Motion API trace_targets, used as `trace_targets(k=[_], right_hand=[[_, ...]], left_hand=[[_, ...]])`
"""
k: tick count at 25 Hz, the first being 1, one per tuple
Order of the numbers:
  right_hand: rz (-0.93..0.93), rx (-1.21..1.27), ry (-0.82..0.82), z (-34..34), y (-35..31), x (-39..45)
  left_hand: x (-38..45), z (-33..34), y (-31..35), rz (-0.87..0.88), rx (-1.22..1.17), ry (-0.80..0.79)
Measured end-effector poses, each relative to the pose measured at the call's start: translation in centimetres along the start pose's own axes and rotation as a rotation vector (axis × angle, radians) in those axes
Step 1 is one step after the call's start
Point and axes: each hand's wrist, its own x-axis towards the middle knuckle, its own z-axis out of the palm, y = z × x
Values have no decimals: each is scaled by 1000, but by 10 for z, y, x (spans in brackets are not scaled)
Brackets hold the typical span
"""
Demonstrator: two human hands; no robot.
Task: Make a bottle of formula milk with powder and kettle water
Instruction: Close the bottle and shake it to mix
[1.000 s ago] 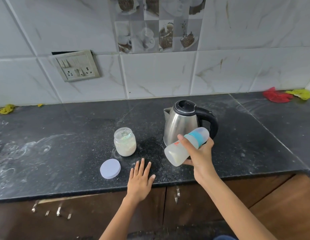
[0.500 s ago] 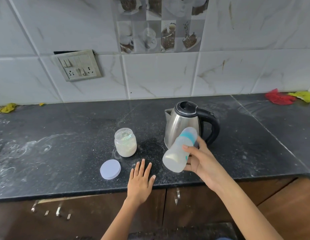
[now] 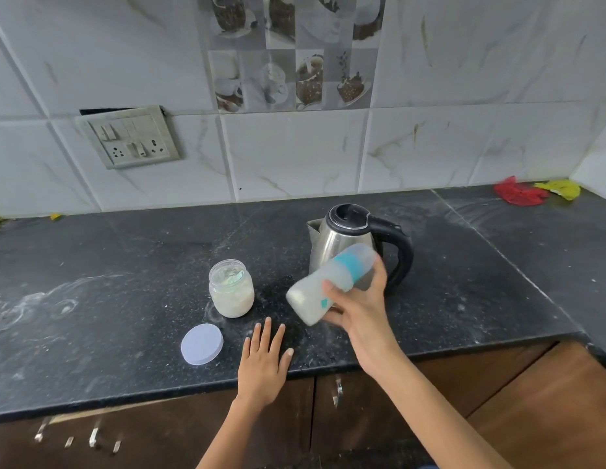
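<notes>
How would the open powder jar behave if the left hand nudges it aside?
The powder jar is squat and looks over half full, so it would probably slide rather than tip. It looks like clear glass or hard plastic, so likely stiff. Its lid lies off on the counter, so a sharp shove could spill powder.

You are standing in a home kitchen. A dark stone counter [image 3: 125,265] runs along a wall of white marble-look tiles [image 3: 294,154], one printed with coffee cups [image 3: 288,52]. A switch-and-socket plate [image 3: 129,137] sits above it, a steel electric kettle [image 3: 349,245] stands on it, and brown wooden cupboard doors [image 3: 362,411] lie below.
</notes>
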Motion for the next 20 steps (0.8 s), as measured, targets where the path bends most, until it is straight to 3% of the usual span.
trace_targets(k=[2, 6, 10, 13, 14, 17, 20], right_hand=[[38, -120, -116, 5, 5, -10], [-88, 81, 102, 0, -2, 6], [-32, -136, -120, 11, 9, -10], [-90, 104, 85, 6, 5, 7], [-70, 123, 81, 7, 5, 7], [20, -54, -118, 13, 13, -10], [-59, 124, 82, 7, 9, 6]], left_hand=[[-1, -1, -1, 42, -32, 11], [1, 4, -3, 35, -38, 55], [-1, -3, 0, 37, -104, 31], [-1, -1, -1, 51, -41, 53], [-1, -2, 0, 34, -38, 36], [-6, -8, 2, 2, -92, -14], [-9, -11, 5, -27, -48, 24]])
